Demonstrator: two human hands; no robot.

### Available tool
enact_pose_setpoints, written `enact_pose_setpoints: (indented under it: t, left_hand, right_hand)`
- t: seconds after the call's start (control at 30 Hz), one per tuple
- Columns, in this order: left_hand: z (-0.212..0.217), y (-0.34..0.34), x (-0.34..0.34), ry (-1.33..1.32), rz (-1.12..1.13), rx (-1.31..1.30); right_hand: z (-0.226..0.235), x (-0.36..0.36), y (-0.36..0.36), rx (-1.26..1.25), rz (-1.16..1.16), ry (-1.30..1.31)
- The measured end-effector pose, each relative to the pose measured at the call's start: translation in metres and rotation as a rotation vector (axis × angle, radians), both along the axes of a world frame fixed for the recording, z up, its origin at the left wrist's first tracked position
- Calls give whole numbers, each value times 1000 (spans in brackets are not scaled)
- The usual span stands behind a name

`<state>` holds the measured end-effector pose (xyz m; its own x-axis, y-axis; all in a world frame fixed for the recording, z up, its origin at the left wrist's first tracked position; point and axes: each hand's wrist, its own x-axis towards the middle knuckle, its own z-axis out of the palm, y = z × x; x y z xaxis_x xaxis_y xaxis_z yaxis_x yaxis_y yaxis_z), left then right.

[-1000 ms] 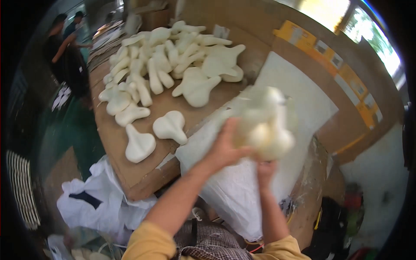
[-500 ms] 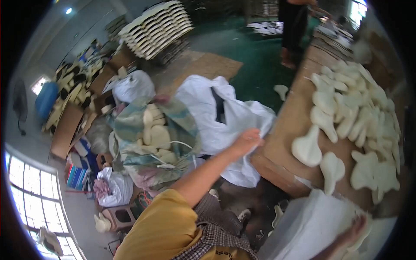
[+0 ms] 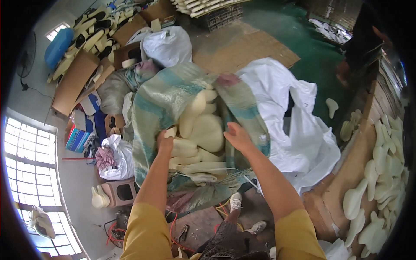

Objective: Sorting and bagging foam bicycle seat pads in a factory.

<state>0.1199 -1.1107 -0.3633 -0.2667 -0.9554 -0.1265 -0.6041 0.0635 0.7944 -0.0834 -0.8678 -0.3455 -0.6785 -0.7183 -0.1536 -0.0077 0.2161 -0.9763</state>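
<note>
A green-and-beige striped woven sack [image 3: 151,102] lies open in front of me. Cream foam pieces shaped like bicycle saddle pads [image 3: 208,132] fill its mouth. At the left side of the opening, my left hand [image 3: 165,141] is closed on the sack's edge; a small cream tip shows at its thumb, and I cannot tell whether it is held. Across from it, my right hand [image 3: 238,136] has its fingers curled on the right edge of the opening. Part of each grip is hidden.
A crumpled white sack [image 3: 284,134] lies to the right, beside a cardboard-covered table [image 3: 325,199] heaped with saddle pads [image 3: 381,164]. Cardboard boxes [image 3: 76,82] and a stuffed white bag [image 3: 167,45] stand at left. A brown stool [image 3: 120,193] is lower left; a person [image 3: 364,43] stands far right.
My left hand has left the white sack and moved left to the striped sack. My right hand has come from the white material at lower right to the striped sack. The view has turned left.
</note>
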Motion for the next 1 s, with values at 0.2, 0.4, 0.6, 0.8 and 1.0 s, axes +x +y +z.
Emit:
enact_pose_setpoints:
  t: [0.2,0.4,0.6,0.8,1.0]
  left_hand:
    - [43,9,9,-346,-188,-250]
    - [27,66,21,-689,-828,-601]
    - [16,49,-16,-946,-1142,-776]
    - [-13,64,-8,-963,-1275,-838]
    - [-14,68,-26,-836,-1274,-735]
  right_hand:
    - [-80,-7,-57,350,-15,140]
    - [-69,21,-56,494,88,319]
    - [-98,93,10,238,284,599]
    - [-89,107,16,541,387,441]
    - [-98,100,-17,640,433,548]
